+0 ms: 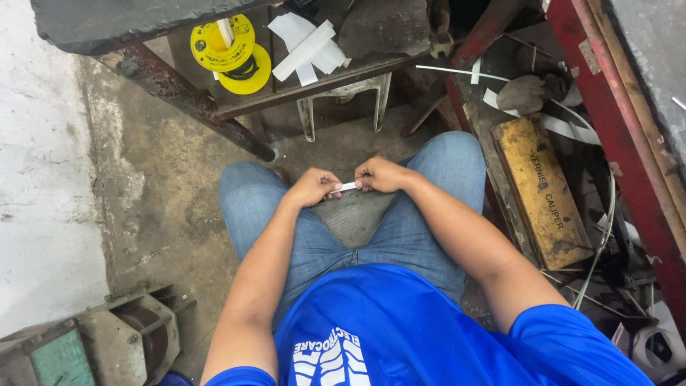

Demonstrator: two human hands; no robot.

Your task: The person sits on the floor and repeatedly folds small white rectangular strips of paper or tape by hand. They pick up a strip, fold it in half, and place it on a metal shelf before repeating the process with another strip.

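Both hands pinch a small white strip above the knees.

The white strip [348, 186] is short and narrow, held level between the two hands just above the gap between the person's jeans-clad knees [457, 164]. The left hand [312, 187] is closed on one end of it with fingers curled in, and the right hand [382, 175] is closed on the other end the same way, so the knuckles nearly meet and only a small piece of the strip shows between them. Beyond the knees stands a low metal stool [343, 96], and over it a rusty shelf [314, 78] bearing a yellow spool [232, 53] and a loose heap of white strips [309, 46]. To the right lies a long, worn yellow case [541, 191] among scraps and thin wires. At lower left, on the concrete floor, sits a grey machine part [136, 336].
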